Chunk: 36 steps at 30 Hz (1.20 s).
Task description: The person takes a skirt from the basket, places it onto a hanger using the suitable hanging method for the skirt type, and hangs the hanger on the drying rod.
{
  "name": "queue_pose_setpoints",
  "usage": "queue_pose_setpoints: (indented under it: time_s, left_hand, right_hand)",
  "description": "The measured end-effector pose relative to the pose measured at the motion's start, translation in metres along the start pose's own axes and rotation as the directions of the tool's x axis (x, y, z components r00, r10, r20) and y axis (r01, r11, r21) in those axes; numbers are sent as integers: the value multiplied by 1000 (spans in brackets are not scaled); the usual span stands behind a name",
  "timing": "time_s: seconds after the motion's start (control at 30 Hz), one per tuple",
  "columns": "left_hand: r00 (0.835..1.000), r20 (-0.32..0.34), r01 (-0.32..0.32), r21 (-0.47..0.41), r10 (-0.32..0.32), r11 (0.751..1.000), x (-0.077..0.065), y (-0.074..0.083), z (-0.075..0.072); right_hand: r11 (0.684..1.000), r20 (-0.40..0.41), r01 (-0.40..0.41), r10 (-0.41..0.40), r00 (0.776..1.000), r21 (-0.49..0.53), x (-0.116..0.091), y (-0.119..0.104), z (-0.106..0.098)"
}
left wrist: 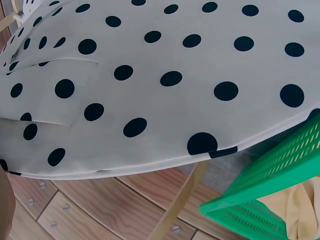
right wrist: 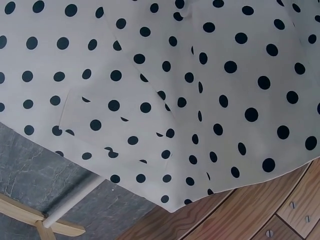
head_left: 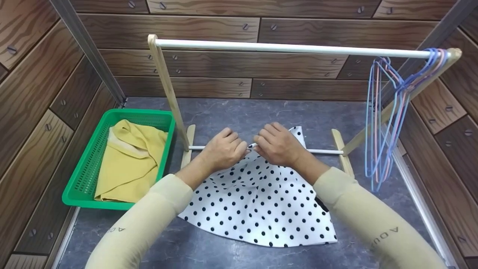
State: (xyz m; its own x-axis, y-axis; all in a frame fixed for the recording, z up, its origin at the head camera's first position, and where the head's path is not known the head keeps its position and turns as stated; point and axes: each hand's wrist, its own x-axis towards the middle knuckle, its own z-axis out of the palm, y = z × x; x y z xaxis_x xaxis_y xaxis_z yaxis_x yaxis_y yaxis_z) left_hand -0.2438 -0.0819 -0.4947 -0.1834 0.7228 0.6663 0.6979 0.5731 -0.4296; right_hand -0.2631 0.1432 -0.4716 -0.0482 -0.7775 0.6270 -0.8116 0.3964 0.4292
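A white garment with black polka dots (head_left: 257, 209), with a flared lower edge, hangs between my arms in front of the clothes rack. My left hand (head_left: 226, 149) and right hand (head_left: 280, 145) are close together, and their curled fingers grip its gathered upper edge. In the left wrist view the polka-dot cloth (left wrist: 170, 55) spreads wide and shows a pocket-like patch. Creased fabric (right wrist: 150, 90) fills much of the right wrist view. The fingertips are partly hidden behind the knuckles and cloth.
A wooden rack with a white top bar (head_left: 291, 48) stands behind. Several blue and pink hangers (head_left: 388, 123) hang at its right end. At left, a green basket (head_left: 71, 183) holds a folded yellow garment (head_left: 130, 168). Wood-patterned walls surround the grey floor (head_left: 164, 239).
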Motion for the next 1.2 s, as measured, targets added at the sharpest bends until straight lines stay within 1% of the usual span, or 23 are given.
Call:
queue_pose_setpoints:
  time_s: [0.13, 0.23, 0.37, 0.5, 0.57, 0.63, 0.8, 1.0, 1.1, 1.17, 1.2]
  left_hand:
    - [1000, -5, 12, -6, -12, 1000, 0, 1, 2]
    - [999, -10, 44, 9, -44, 999, -2, 2, 3]
    - [997, -3, 81, 53, -81, 995, -5, 1, 5]
    - [993, 8, 114, 76, -115, 990, -11, 0, 5]
    - [991, 22, 130, 76, -132, 989, -15, -1, 5]
    - [989, 35, 139, 77, -142, 987, -20, -1, 4]
    - [987, 68, 136, 91, -143, 986, -35, -6, 2]
    - [988, 62, 138, 81, -143, 987, -55, -14, -2]
    - [988, 63, 139, 76, -144, 987, -64, -19, -5]
    - [984, 90, 144, 86, -152, 986, -72, -22, -8]
    - [984, 90, 147, 83, -154, 986, -75, -24, -10]
  right_hand:
    - [1000, 17, 7, -6, 1000, -10, 1, -1, -1]
    - [1000, 20, 10, -10, 1000, -10, 3, 0, -1]
    - [1000, -20, 3, -3, 1000, -24, 3, 4, -3]
    - [997, -72, 7, -12, 997, -70, 0, 12, -7]
    - [995, -73, 19, -27, 997, -101, -2, 17, -10]
    - [991, -56, 34, -42, 998, -130, -5, 22, -14]
    - [984, 2, 56, -57, 998, -169, -11, 34, -25]
    - [985, 28, 0, 5, 1000, -173, -15, 47, -38]
    - [984, 4, -30, 32, 999, -177, -16, 53, -43]
    - [983, -20, -45, 42, 999, -180, -17, 57, -46]
    - [982, -32, -51, 46, 998, -184, -17, 59, -48]
